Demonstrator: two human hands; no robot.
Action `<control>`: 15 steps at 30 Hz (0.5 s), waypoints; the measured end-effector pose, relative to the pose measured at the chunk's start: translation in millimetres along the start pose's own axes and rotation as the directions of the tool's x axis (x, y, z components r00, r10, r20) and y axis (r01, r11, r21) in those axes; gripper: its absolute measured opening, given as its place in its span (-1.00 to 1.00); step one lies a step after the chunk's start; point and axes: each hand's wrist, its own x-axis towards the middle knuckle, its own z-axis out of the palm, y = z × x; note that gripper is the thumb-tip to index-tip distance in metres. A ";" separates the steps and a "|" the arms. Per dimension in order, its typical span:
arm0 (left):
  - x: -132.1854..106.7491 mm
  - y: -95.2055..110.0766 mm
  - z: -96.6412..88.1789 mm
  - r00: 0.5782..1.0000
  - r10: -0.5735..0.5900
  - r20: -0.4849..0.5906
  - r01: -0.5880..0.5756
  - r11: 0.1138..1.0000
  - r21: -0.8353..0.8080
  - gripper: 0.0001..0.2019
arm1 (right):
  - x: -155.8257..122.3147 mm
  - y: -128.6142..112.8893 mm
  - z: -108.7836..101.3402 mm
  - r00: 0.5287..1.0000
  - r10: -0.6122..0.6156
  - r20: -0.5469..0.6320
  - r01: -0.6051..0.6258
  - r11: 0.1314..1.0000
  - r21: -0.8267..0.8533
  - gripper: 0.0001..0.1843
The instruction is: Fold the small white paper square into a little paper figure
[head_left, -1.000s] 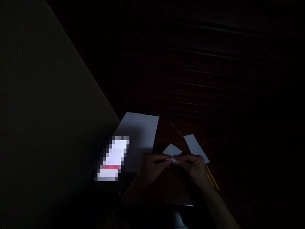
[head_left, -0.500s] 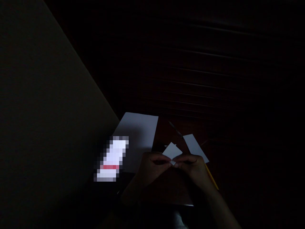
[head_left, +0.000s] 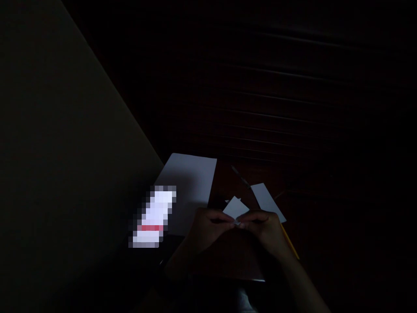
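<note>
Between my two hands a small folded piece of white paper is held up, one corner pointing away from me. My left hand pinches its near left edge between thumb and fingers. On the other side my right hand pinches the near right edge, its fingertips almost meeting those of the left. The paper's near corner is mostly covered by the thumbs and fingertips. Just behind it, the white tips of another scrap peek out.
A large white sheet lies to the left, with a lit, pixelated screen over its near side. To the right are a white paper strip, a pen and a yellow stick-like object. A wall rises at left.
The near corner of the folded paper, which stuck out below my fingertips, now shows less and looks bent in. The paper's far tip sits slightly lower. Both hands stay almost in place.
</note>
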 end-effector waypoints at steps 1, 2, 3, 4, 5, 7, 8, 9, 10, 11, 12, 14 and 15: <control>0.2 -0.4 0.1 1.000 0.009 -0.001 -0.009 1.000 -0.001 -0.94 | -0.1 -1.2 0.2 1.000 -0.018 0.000 0.018 1.000 -0.012 -0.96; 0.4 -1.0 0.2 1.000 0.020 -0.002 -0.020 1.000 0.000 -0.93 | -0.1 -2.2 0.3 0.999 -0.035 -0.006 0.035 0.999 -0.026 -0.96; 0.7 -1.7 0.3 1.000 0.030 -0.004 -0.030 1.000 0.003 -0.93 | -0.2 -3.0 0.6 0.999 -0.050 -0.015 0.049 0.998 -0.041 -0.96; 1.0 -2.4 0.4 0.999 0.037 -0.007 -0.037 0.999 0.006 -0.94 | -0.2 -3.5 0.8 0.998 -0.061 -0.029 0.060 0.997 -0.055 -0.96; 1.3 -3.1 0.6 0.999 0.038 -0.009 -0.038 0.999 0.007 -0.94 | -0.2 -3.7 1.2 0.997 -0.068 -0.039 0.065 0.996 -0.066 -0.96; 1.7 -4.1 1.0 1.000 0.026 -0.011 -0.026 1.000 0.004 -0.95 | -0.3 -3.4 2.0 0.996 -0.072 -0.054 0.068 0.994 -0.084 -0.96; 1.8 -4.3 1.1 1.000 0.016 -0.009 -0.016 1.000 0.002 -0.94 | -0.3 -3.2 2.4 0.996 -0.070 -0.056 0.065 0.994 -0.090 -0.96; 1.9 -4.4 1.1 1.000 0.007 -0.006 -0.007 1.000 -0.002 -0.94 | -0.4 -3.0 2.7 0.996 -0.067 -0.058 0.061 0.994 -0.095 -0.95; 2.0 -4.5 0.9 1.000 -0.001 -0.001 0.001 1.000 -0.007 -0.93 | -0.4 -3.0 3.0 0.996 -0.063 -0.062 0.057 0.994 -0.097 -0.94; 2.0 -4.5 0.6 1.000 -0.006 0.006 0.006 1.000 -0.013 -0.92 | -0.5 -3.1 3.2 0.996 -0.060 -0.064 0.054 0.994 -0.097 -0.93; 2.1 -4.5 0.2 1.000 -0.013 0.015 0.013 1.000 -0.020 -0.92 | -0.5 -3.4 3.4 0.996 -0.058 -0.067 0.052 0.994 -0.095 -0.93; 2.4 -5.0 -0.8 0.999 -0.023 0.029 0.024 0.999 -0.031 -0.91 | -0.6 -4.4 3.6 0.996 -0.058 -0.071 0.052 0.995 -0.088 -0.91; 2.5 -5.4 -1.2 0.999 -0.027 0.034 0.028 0.999 -0.036 -0.90 | -0.7 -5.0 3.7 0.996 -0.059 -0.070 0.053 0.995 -0.084 -0.91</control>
